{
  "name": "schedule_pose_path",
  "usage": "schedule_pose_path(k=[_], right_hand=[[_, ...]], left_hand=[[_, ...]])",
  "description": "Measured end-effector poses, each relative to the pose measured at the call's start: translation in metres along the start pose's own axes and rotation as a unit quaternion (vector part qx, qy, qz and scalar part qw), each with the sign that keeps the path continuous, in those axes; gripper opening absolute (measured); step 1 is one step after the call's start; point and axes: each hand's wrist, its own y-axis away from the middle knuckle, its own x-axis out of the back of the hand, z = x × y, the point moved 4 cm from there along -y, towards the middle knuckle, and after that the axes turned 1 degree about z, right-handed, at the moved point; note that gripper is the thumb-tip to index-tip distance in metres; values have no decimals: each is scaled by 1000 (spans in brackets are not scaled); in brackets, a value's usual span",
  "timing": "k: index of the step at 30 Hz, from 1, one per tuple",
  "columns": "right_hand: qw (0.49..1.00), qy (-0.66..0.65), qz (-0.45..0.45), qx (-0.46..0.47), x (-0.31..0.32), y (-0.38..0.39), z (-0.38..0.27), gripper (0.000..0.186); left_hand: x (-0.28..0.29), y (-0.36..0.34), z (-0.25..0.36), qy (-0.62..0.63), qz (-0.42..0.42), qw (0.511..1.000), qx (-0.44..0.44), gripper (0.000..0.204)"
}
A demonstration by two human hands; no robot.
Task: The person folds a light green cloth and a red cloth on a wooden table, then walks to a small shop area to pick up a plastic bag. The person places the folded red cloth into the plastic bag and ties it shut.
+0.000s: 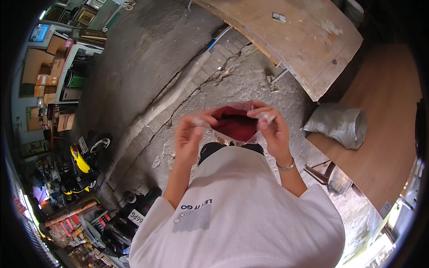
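Note:
In front of my waist I hold up a clear plastic bag [253, 105] with dark red cloth [237, 126] inside it. My left hand [192, 129] pinches the bag's left edge. At its right edge, the fingers of my right hand [272, 129] are closed on the plastic, with some of it bunched by the thumb. Between my hands the bag's mouth is spread wide, and a dark hollow shows in the cloth. The bag's lower part is hidden, so the kind of cloth item cannot be made out.
A worn wooden table [308, 40] stands ahead to the right, with a small card [279, 17] on top. Right of me, a grey-white sack [337, 124] rests against a brown board [380, 134]. Motorbikes [80, 161] and loaded shelves [67, 80] line the left. Cracked concrete [152, 58] lies ahead.

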Motion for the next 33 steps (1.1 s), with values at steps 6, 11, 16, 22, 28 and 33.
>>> schedule_pose_path(k=[6,11,16,22,28,33], right_hand=[[945,312,-66,69,-21,-23,-37,14],[922,363,-54,122,-20,-2,-25,18],[949,312,1,56,-17,14,-20,22],[899,415,-10,141,-33,19,-30,23],[897,408,-17,169,-37,29,-19,29],[934,351,-11,65,-37,27,-23,27]], left_hand=[[-50,-19,7,-222,-94,968,66,29],[-51,-18,-11,-265,-142,945,132,40],[-48,-8,-24,-176,-115,971,112,42],[-61,-14,-6,-270,-185,938,112,36],[-59,-9,-15,-284,-182,938,78,19],[-58,-4,-19,-315,-132,939,39,10]])
